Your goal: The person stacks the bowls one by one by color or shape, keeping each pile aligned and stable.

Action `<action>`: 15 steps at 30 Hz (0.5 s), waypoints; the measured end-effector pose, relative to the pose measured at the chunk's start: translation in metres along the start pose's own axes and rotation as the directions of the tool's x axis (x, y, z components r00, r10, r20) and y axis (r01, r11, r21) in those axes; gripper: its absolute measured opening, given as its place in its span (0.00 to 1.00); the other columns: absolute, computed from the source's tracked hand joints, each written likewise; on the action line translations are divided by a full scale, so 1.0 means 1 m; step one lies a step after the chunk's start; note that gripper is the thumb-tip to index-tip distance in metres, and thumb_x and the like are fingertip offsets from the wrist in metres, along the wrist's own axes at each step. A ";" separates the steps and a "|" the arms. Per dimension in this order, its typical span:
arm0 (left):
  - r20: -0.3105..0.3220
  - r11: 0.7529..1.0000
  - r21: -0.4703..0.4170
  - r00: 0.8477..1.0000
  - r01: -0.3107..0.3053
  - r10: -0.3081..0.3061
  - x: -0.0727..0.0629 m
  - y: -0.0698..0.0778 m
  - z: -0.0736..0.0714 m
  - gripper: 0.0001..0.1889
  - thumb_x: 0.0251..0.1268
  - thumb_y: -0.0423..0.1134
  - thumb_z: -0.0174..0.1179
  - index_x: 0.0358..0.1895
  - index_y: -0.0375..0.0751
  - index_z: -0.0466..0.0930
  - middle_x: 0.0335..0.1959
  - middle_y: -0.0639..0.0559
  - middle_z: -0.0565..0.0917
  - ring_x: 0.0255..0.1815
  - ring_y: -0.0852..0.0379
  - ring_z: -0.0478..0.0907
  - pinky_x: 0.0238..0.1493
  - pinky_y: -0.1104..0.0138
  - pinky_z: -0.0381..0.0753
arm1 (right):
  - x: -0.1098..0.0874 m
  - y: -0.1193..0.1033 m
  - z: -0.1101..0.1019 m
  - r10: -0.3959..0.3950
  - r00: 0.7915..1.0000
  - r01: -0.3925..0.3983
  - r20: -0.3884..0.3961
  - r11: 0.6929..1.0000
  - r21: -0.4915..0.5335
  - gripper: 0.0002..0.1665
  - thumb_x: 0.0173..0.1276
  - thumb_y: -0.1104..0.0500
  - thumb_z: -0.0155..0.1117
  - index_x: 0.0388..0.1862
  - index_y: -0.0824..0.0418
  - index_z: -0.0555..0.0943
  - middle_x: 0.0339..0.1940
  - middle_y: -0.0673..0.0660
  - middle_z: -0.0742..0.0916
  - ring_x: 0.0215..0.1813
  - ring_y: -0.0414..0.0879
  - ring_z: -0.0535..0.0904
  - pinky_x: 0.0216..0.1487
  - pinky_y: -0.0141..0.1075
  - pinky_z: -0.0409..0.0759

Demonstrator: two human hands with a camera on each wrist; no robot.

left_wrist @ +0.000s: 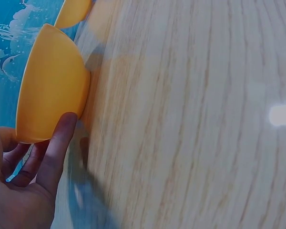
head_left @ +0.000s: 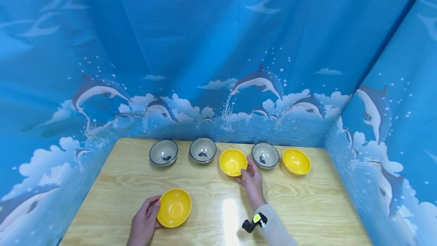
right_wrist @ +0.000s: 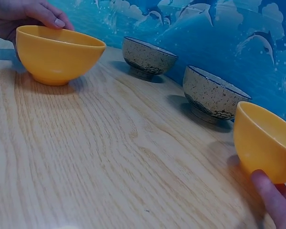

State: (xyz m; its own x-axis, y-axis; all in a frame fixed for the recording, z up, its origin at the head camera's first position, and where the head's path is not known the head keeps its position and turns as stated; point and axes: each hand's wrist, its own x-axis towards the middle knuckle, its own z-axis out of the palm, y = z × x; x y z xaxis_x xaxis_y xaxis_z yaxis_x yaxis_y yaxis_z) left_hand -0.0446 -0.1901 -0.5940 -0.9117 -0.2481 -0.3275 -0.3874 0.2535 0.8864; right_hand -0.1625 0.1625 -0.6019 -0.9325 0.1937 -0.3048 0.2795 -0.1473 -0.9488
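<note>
My left hand (head_left: 145, 217) grips the left side of a yellow bowl (head_left: 175, 208) near the front of the table. In the left wrist view, fingers (left_wrist: 57, 152) lie against the outer wall of that bowl (left_wrist: 55, 86). Farther back, my right hand (head_left: 252, 180) holds the right side of a second yellow bowl (head_left: 233, 162), thumb at its rim. The right wrist view shows fingertips (right_wrist: 262, 183) low on that bowl's wall (right_wrist: 262, 143); the rest of the hand is cut off by the frame.
Grey speckled bowls with blue rims stand along the back: one at far left (head_left: 164, 152), one (head_left: 203, 150) beside it, and one (head_left: 265, 155) right of my right hand. Another yellow bowl (head_left: 296, 161) ends the row. A dolphin-print curtain (head_left: 211, 67) borders the wooden table (head_left: 205, 185).
</note>
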 end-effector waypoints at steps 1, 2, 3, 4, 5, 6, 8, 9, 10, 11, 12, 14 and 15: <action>0.000 1.000 -0.001 1.000 -0.002 0.002 0.000 0.000 0.000 0.24 0.90 0.49 0.52 0.74 0.37 0.75 0.63 0.33 0.84 0.50 0.51 0.89 0.35 0.63 0.94 | -0.001 0.000 0.000 -0.001 1.000 0.001 0.003 1.000 -0.005 0.41 0.84 0.67 0.55 0.90 0.49 0.60 0.86 0.68 0.66 0.81 0.66 0.70 0.65 0.45 0.91; -0.002 1.000 -0.002 1.000 -0.002 0.002 0.000 0.000 0.000 0.24 0.90 0.49 0.52 0.74 0.37 0.75 0.63 0.33 0.84 0.50 0.51 0.89 0.35 0.63 0.94 | -0.002 -0.001 -0.001 -0.002 1.000 0.002 0.006 1.000 -0.009 0.41 0.83 0.67 0.55 0.90 0.49 0.60 0.86 0.67 0.66 0.81 0.66 0.70 0.64 0.45 0.91; -0.001 1.000 -0.004 1.000 -0.003 0.003 0.000 -0.001 0.000 0.24 0.90 0.49 0.53 0.74 0.37 0.75 0.63 0.33 0.84 0.51 0.51 0.89 0.35 0.63 0.94 | -0.004 -0.001 -0.001 -0.003 1.000 0.004 0.008 1.000 -0.015 0.40 0.83 0.67 0.55 0.90 0.49 0.61 0.85 0.67 0.67 0.80 0.66 0.71 0.64 0.45 0.91; 0.000 1.000 -0.006 1.000 -0.004 0.004 0.000 -0.001 0.000 0.23 0.90 0.48 0.53 0.74 0.37 0.75 0.63 0.33 0.84 0.51 0.51 0.89 0.35 0.63 0.94 | -0.006 -0.002 -0.002 -0.005 1.000 0.005 0.011 1.000 -0.021 0.40 0.83 0.67 0.55 0.90 0.49 0.61 0.85 0.68 0.67 0.80 0.65 0.72 0.64 0.44 0.91; 0.001 1.000 -0.006 1.000 -0.004 0.004 0.000 -0.001 0.000 0.23 0.90 0.48 0.53 0.74 0.37 0.75 0.63 0.34 0.84 0.51 0.51 0.89 0.35 0.63 0.94 | -0.007 -0.003 -0.002 -0.006 1.000 0.006 0.014 1.000 -0.028 0.40 0.83 0.67 0.55 0.89 0.50 0.61 0.85 0.68 0.68 0.79 0.65 0.72 0.63 0.44 0.91; 0.001 1.000 -0.007 1.000 -0.006 0.006 0.000 -0.001 0.000 0.23 0.90 0.48 0.53 0.74 0.37 0.76 0.63 0.34 0.84 0.51 0.51 0.89 0.35 0.63 0.94 | -0.009 -0.003 -0.003 -0.005 1.000 0.005 0.016 0.999 -0.031 0.39 0.83 0.67 0.55 0.89 0.50 0.62 0.85 0.68 0.68 0.78 0.65 0.73 0.63 0.44 0.91; 0.002 1.000 -0.008 1.000 -0.007 0.007 0.000 -0.002 0.000 0.23 0.90 0.48 0.53 0.74 0.37 0.76 0.63 0.34 0.84 0.51 0.52 0.88 0.35 0.64 0.94 | -0.011 -0.005 -0.003 -0.007 1.000 0.008 0.025 0.999 -0.036 0.39 0.83 0.67 0.55 0.89 0.51 0.63 0.84 0.68 0.69 0.77 0.64 0.75 0.62 0.43 0.92; 0.004 1.000 -0.008 1.000 -0.007 0.007 0.001 -0.001 0.000 0.23 0.90 0.48 0.53 0.74 0.36 0.75 0.63 0.34 0.83 0.51 0.52 0.88 0.35 0.64 0.94 | -0.013 -0.006 -0.003 -0.007 1.000 0.008 0.030 0.999 -0.039 0.38 0.83 0.67 0.55 0.88 0.51 0.63 0.83 0.68 0.69 0.76 0.64 0.76 0.62 0.43 0.92; 0.004 1.000 -0.008 1.000 -0.005 0.005 0.001 -0.001 0.000 0.23 0.90 0.48 0.53 0.74 0.37 0.75 0.63 0.34 0.83 0.51 0.52 0.88 0.35 0.63 0.94 | -0.014 -0.007 -0.003 -0.003 0.999 0.004 0.033 0.999 -0.043 0.38 0.83 0.67 0.56 0.88 0.52 0.64 0.83 0.68 0.70 0.75 0.64 0.76 0.62 0.44 0.92; 0.004 1.000 -0.009 1.000 -0.004 0.004 0.000 -0.001 0.000 0.23 0.90 0.48 0.53 0.74 0.37 0.75 0.63 0.34 0.83 0.51 0.52 0.88 0.35 0.63 0.94 | -0.015 -0.008 -0.003 0.002 0.999 0.000 0.036 0.999 -0.045 0.38 0.83 0.67 0.56 0.88 0.52 0.64 0.83 0.69 0.70 0.74 0.64 0.77 0.62 0.44 0.92; 0.003 1.000 -0.009 1.000 -0.002 0.002 0.000 -0.001 0.000 0.23 0.90 0.48 0.53 0.74 0.37 0.75 0.64 0.34 0.83 0.51 0.52 0.88 0.35 0.63 0.94 | -0.016 -0.009 -0.003 0.009 0.999 -0.007 0.039 0.999 -0.050 0.38 0.82 0.67 0.56 0.88 0.52 0.64 0.83 0.69 0.70 0.74 0.64 0.77 0.62 0.45 0.92; 0.003 1.000 -0.008 1.000 0.005 -0.005 0.000 -0.001 0.000 0.24 0.90 0.48 0.52 0.75 0.37 0.75 0.64 0.33 0.83 0.51 0.51 0.88 0.36 0.63 0.94 | -0.019 -0.011 -0.001 0.024 0.999 -0.021 0.040 0.998 -0.061 0.38 0.81 0.67 0.57 0.87 0.52 0.66 0.82 0.69 0.70 0.72 0.64 0.79 0.61 0.45 0.92; 0.002 1.000 -0.007 1.000 0.007 -0.007 0.000 -0.001 0.000 0.24 0.90 0.48 0.52 0.75 0.37 0.74 0.64 0.33 0.83 0.52 0.50 0.88 0.36 0.63 0.94 | -0.020 -0.011 0.000 0.029 0.999 -0.026 0.040 0.997 -0.071 0.38 0.81 0.67 0.57 0.87 0.52 0.66 0.82 0.70 0.71 0.72 0.64 0.79 0.61 0.46 0.92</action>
State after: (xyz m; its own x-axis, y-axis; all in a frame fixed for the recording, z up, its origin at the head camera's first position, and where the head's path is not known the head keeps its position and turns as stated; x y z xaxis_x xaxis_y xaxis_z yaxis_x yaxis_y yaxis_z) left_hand -0.0442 -0.1903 -0.5949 -0.9091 -0.2481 -0.3347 -0.3932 0.2453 0.8861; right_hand -0.1470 0.1605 -0.5851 -0.9325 0.1499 -0.3287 0.3193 -0.0836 -0.9440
